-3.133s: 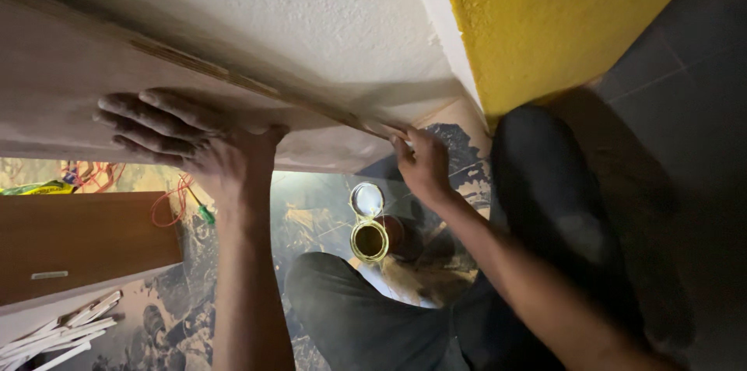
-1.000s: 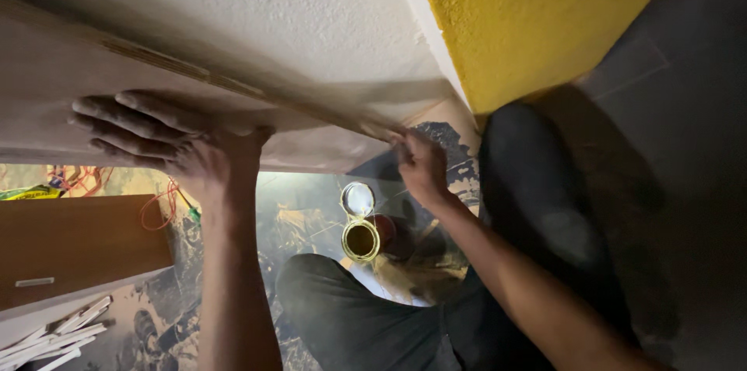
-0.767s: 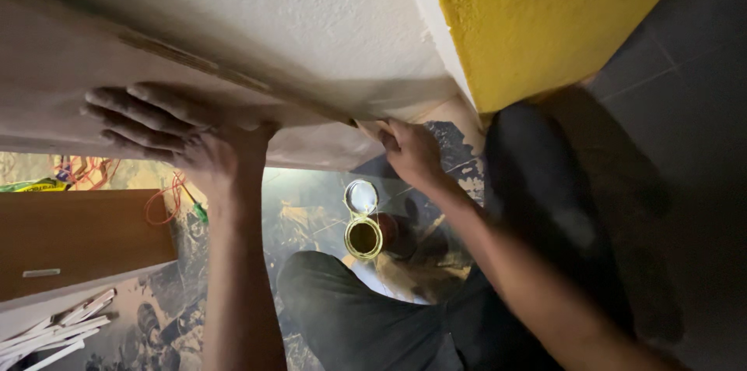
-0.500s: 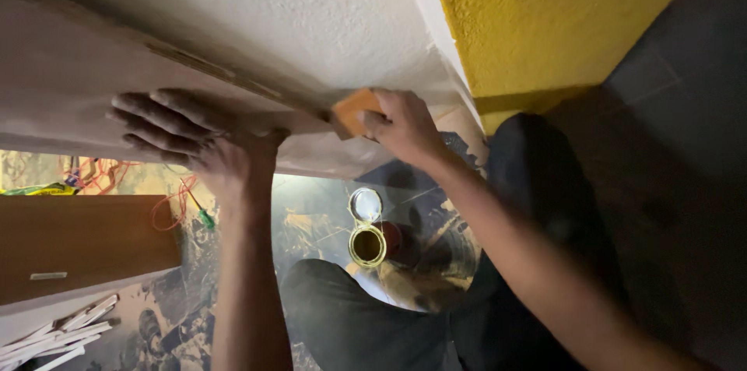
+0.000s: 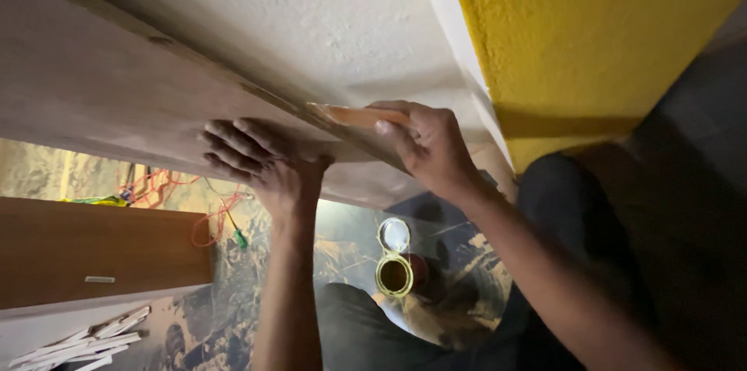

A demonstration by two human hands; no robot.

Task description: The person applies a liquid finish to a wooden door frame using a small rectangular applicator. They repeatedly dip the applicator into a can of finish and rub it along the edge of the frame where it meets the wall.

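The scene is seen from one head-worn camera, aimed steeply down. The wooden board (image 5: 117, 98) is viewed from close, with the floor (image 5: 350, 239) seen farther below

At twelve o'clock the rough white wall (image 5: 311, 21) blocks us; at six, floor lies free around the open round tin (image 5: 394, 274).

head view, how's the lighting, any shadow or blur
Head view: dim and warm; the left hand lies shaded on the board, the right hand casts shadow on the white wall, and the lower right is nearly black. Edges are slightly soft.
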